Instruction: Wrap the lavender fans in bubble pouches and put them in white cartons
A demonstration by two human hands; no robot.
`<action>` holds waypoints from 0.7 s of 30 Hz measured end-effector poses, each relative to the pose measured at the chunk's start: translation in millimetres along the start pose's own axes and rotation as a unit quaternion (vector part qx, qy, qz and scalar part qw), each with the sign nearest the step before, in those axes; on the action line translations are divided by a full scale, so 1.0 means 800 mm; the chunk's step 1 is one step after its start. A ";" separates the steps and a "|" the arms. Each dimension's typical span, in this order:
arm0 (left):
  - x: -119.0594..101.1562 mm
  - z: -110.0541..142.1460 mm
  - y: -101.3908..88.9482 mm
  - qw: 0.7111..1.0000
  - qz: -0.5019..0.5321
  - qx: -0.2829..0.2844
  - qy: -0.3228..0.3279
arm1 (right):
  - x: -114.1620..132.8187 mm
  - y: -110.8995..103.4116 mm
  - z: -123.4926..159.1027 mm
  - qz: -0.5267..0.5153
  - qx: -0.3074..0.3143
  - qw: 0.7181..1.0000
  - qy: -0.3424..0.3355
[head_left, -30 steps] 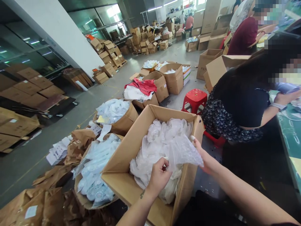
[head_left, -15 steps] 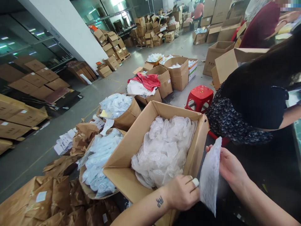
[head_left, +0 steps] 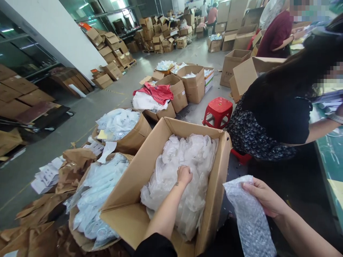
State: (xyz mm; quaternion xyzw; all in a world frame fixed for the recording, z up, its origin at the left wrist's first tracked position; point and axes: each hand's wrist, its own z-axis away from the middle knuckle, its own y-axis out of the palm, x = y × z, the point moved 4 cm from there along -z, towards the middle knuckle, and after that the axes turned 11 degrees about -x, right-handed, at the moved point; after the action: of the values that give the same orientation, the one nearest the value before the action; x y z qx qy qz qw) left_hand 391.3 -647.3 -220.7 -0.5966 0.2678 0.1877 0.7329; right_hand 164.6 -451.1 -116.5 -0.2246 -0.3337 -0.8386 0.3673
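A bubble-wrap bag [head_left: 250,221] hangs from my right hand [head_left: 268,196], pinched at its upper edge between thumb and fingers, to the right of a large open cardboard box [head_left: 128,189]. Inside that box lies a heap of clear plastic bags [head_left: 171,153], some crumpled. My left hand [head_left: 184,175] reaches over the near side into the heap. Its fingers are curled in against the plastic, and whatever they grip is hidden from me.
Left of the box stand two cartons of pale blue bagged items [head_left: 99,200], with brown paper packages [head_left: 34,235] beside them. Beyond it is a red stool [head_left: 218,109]. A seated person in black [head_left: 278,114] works at a green table [head_left: 332,153] on the right.
My left hand has moved from beside the bubble-wrap bag into the heap in the box. The bag in my right hand has turned its broad side toward me and sits lower.
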 end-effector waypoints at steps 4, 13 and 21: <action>-0.035 0.022 -0.072 0.996 0.069 -0.036 0.039 | -0.018 -0.005 0.008 -0.107 0.066 0.985 0.116; -0.135 0.184 -0.117 0.940 0.292 -0.134 0.111 | -0.072 0.055 0.025 -0.169 0.125 0.960 0.182; -0.113 0.162 -0.142 0.843 0.529 -0.083 -0.047 | 0.002 -0.012 0.020 -0.151 0.007 0.987 0.060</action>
State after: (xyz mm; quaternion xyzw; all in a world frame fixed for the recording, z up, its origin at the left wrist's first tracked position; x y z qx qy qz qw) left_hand 409.3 -541.9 -58.4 -0.4133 0.4911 0.5963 0.4822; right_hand 158.6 -435.4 -108.7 -0.1181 -0.3474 -0.8940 0.2570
